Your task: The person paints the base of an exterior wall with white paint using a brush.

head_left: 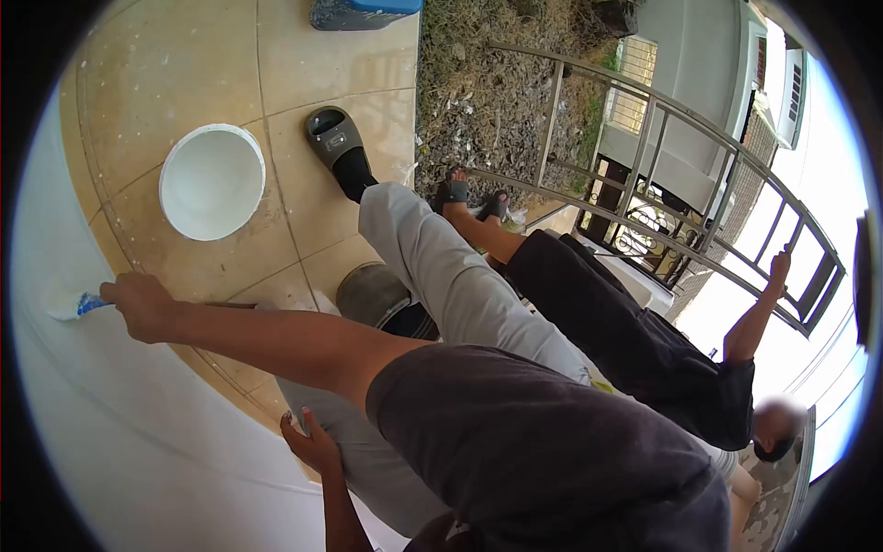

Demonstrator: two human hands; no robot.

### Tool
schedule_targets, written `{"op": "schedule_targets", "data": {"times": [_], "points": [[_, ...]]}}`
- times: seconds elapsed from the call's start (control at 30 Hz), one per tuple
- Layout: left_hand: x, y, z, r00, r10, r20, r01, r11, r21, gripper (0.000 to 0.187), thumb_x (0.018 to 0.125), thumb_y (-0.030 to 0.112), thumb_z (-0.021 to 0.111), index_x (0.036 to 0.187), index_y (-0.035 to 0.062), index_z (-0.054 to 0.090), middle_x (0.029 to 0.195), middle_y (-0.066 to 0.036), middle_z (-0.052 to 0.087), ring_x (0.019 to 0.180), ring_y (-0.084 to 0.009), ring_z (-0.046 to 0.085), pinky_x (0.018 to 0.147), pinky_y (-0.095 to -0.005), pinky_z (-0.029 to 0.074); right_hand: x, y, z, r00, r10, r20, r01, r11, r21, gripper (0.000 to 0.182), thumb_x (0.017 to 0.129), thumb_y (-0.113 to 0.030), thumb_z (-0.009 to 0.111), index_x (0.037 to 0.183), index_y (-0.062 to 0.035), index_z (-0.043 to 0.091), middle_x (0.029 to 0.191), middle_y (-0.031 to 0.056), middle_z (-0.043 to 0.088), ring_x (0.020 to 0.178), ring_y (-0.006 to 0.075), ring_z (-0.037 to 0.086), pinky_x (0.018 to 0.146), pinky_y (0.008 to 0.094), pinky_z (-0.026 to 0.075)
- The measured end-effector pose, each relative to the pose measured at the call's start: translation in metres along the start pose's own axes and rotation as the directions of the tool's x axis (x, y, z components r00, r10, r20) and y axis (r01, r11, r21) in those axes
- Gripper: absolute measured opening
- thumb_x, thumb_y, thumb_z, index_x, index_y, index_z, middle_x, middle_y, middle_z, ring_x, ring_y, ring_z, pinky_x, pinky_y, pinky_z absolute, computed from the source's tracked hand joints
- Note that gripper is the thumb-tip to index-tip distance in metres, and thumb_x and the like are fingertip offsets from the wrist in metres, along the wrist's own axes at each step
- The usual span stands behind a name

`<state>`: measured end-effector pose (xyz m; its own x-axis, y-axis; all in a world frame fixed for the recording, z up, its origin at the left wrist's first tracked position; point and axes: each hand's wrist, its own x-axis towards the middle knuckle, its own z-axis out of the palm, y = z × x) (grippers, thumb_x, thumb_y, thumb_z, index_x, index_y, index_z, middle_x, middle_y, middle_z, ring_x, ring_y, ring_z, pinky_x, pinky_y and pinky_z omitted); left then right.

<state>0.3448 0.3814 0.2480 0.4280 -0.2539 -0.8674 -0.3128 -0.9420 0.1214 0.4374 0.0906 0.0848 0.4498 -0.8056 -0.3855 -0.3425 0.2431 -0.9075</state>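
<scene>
My right hand is wrapped round a brush with a blue handle or band. The whitish head of the brush touches the pale wall surface at the far left. Below my extended right forearm, my left hand rests beside grey trouser cloth; its fingers are apart and nothing shows in them. A round white bowl or bucket stands on the tan tiles above my right hand.
The view is turned sideways. A dark bucket sits partly behind light grey trousers. Near them is a slippered foot. Another person in dark clothes stands by a metal railing. A blue-topped container is at the top edge.
</scene>
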Motion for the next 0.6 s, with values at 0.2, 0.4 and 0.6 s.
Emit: {"op": "schedule_targets", "data": {"times": [0.2, 0.4, 0.6], "points": [[0.004, -0.004, 0.000, 1.000, 0.005, 0.017, -0.005, 1.000, 0.008, 0.056, 0.096, 0.036, 0.057, 0.131, -0.0067, 0.047, 0.131, -0.025, 0.051, 0.123, -0.0393, 0.048, 0.104, -0.0444, 0.038, -0.146, 0.030, 0.028, 0.916, 0.165, 0.365, -0.154, 0.986, -0.060, 0.023, 0.079, 0.005, 0.057, 0.099, -0.0067, 0.059, 0.086, 0.0160, 0.059, 0.087, 0.0363, 0.058, 0.071, 0.0463, 0.045], [0.001, 0.016, -0.006, 0.998, 0.008, -0.063, -0.007, 1.000, 0.021, 0.055, 0.092, 0.034, 0.064, 0.126, -0.0067, 0.050, 0.122, -0.026, 0.055, 0.114, -0.0408, 0.053, 0.098, -0.0460, 0.041, -0.119, 0.062, 0.011, 0.863, 0.034, 0.505, 0.022, 0.994, -0.104, 0.018, 0.084, -0.007, 0.061, 0.101, -0.0120, 0.062, 0.085, 0.0138, 0.063, 0.086, 0.0349, 0.062, 0.071, 0.0461, 0.047], [0.001, 0.008, -0.002, 0.996, -0.022, -0.084, 0.025, 0.999, 0.036, 0.054, 0.090, 0.039, 0.065, 0.125, 0.0005, 0.051, 0.121, -0.022, 0.055, 0.114, -0.0388, 0.052, 0.096, -0.0492, 0.039, 0.088, 0.047, -0.045, 0.932, -0.069, 0.356, 0.196, 0.922, -0.335, 0.019, 0.085, -0.009, 0.058, 0.101, -0.0155, 0.064, 0.086, 0.0103, 0.068, 0.084, 0.0341, 0.065, 0.072, 0.0463, 0.049]]}}
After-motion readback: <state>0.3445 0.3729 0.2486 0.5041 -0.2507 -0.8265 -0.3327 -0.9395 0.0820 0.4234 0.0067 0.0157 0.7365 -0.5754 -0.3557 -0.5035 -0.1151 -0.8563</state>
